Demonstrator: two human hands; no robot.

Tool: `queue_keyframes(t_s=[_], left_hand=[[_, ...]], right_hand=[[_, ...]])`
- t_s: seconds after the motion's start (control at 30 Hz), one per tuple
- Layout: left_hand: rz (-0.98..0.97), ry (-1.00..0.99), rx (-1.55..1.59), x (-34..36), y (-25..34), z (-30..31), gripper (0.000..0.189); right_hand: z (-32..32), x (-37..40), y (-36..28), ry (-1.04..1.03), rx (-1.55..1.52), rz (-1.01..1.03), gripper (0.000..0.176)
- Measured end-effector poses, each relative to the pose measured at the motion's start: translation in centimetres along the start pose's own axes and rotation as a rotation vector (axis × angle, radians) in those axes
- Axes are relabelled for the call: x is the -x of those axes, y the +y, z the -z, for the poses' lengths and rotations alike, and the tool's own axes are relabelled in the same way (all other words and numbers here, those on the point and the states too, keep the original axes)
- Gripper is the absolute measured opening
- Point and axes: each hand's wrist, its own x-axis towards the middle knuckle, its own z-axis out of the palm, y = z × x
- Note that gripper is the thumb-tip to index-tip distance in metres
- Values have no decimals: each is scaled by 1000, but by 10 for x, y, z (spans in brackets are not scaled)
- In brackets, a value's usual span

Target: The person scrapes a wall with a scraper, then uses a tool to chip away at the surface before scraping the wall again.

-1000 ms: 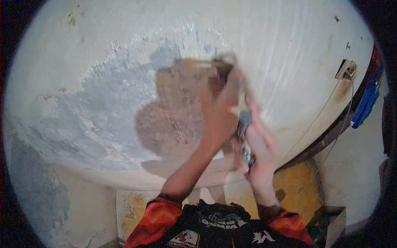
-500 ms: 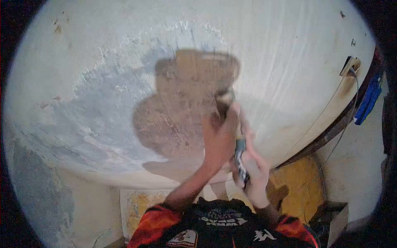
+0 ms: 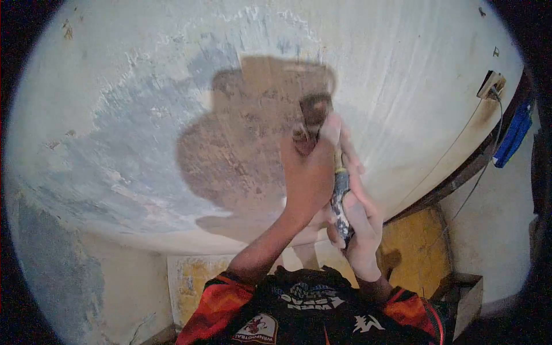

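A scraper with a dark, white-spotted handle points up the wall, its working end mostly hidden by fingers and shadow. My right hand is wrapped round the handle from the right, smeared with pale dust. Higher up, my left hand grips the scraper near its head, fingers closed against the wall. A rough grey patch of stripped surface, with ragged white edges, spreads to the left of both hands. Their dark shadow falls across it.
A socket with a hanging cable is on the wall at right. Beside it hangs a blue cloth-like item. Below are a yellow-brown panel and an open box at lower right.
Both hands and the scraper have moved up along the wall. The view has shifted slightly, and the hands' shadow has risen a little too.
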Motion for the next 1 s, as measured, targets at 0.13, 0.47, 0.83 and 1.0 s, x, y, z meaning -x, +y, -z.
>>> queue_keyframes(t_s=[0.13,0.47,0.83,1.0], left_hand=[[5,163,-47,8,-10,-3,18],[44,129,-128,15,-15,-1,26],[1,172,-114,12,-15,-4,20],[-212,164,-238,4,-29,6,19]], right_hand=[[6,2,18,36,31,15,58],[7,15,8,24,-20,-35,54],[8,3,12,-4,53,45,60],[7,-6,14,-13,87,77,59]])
